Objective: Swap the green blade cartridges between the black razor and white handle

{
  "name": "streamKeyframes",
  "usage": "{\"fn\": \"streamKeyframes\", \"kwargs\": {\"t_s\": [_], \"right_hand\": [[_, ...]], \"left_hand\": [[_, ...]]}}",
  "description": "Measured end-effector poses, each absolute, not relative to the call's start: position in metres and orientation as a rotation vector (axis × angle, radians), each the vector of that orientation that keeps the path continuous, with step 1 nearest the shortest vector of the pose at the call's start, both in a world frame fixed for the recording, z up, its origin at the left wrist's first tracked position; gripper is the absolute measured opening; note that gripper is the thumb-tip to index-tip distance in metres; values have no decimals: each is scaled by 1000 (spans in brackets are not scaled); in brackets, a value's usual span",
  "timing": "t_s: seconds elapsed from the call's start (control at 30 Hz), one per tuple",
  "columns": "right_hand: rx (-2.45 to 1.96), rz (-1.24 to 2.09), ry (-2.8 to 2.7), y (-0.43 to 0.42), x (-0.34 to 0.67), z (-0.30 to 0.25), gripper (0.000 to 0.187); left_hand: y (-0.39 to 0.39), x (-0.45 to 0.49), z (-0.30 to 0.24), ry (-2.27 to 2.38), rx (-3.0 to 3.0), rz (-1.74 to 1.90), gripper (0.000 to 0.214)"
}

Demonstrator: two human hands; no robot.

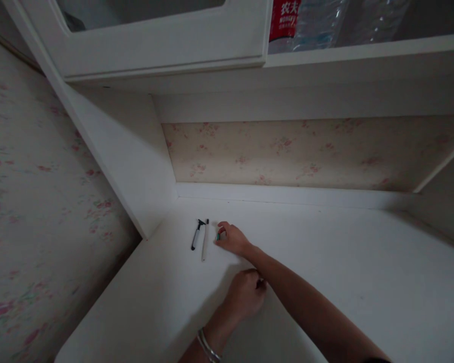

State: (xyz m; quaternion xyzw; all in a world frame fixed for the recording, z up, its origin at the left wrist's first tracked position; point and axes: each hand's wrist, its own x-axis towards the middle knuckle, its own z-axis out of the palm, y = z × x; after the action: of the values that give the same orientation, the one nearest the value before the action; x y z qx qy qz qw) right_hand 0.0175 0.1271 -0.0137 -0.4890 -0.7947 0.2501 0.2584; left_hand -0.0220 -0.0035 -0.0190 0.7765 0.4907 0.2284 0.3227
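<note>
- Desk (363, 282) in white fills the lower view, with its back edge meeting a strip of floral wallpaper (306, 151)
- right hand (232, 239) reaches forward to about eleven o'clock of the view's centre, palm down, fingertips pinched on a small teal piece (219, 235) that sits low against the desk; what the piece is cannot be told
- razor (196, 235) with a black handle lies at nine o'clock of that hand, head pointing to twelve
- white stick (205, 242) lies just beside the razor, between it and the teal piece, near the fingertips but apart from them
- left hand (246, 296) rests on the desk at five o'clock of the right hand, curled into a closed fist beside the right forearm; whether anything is inside it cannot be told
- bracelet (209, 347) circles the left wrist
- cabinet door (155, 45) hangs at twelve o'clock, with plastic bottles (318, 22) on the shelf at one o'clock
</note>
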Motion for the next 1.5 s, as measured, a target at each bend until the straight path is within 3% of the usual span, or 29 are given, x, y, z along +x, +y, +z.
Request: {"fn": "streamKeyframes", "kwargs": {"t_s": [0.33,0.6,0.83,1.03,1.27,1.5], "right_hand": [[-1244,672,-2311,141,16,-14,55],[-1367,566,-2217,139,28,-15,37],[-1356,605,-2133,127,30,-15,35],[-1309,742,-2039,84,64,-11,20],[-1284,869,-1913,-2,127,-8,29],[-1271,843,-1915,-45,142,-12,27]], "left_hand": [[-2,-21,-22,1253,2067,613,29],[-2,-22,-18,1234,2111,609,28],[-4,-23,-17,1272,2103,614,23],[-5,-23,-16,1228,2139,668,26],[-5,-23,-18,1202,2166,645,21],[-9,-24,-11,1155,2214,588,25]]}}
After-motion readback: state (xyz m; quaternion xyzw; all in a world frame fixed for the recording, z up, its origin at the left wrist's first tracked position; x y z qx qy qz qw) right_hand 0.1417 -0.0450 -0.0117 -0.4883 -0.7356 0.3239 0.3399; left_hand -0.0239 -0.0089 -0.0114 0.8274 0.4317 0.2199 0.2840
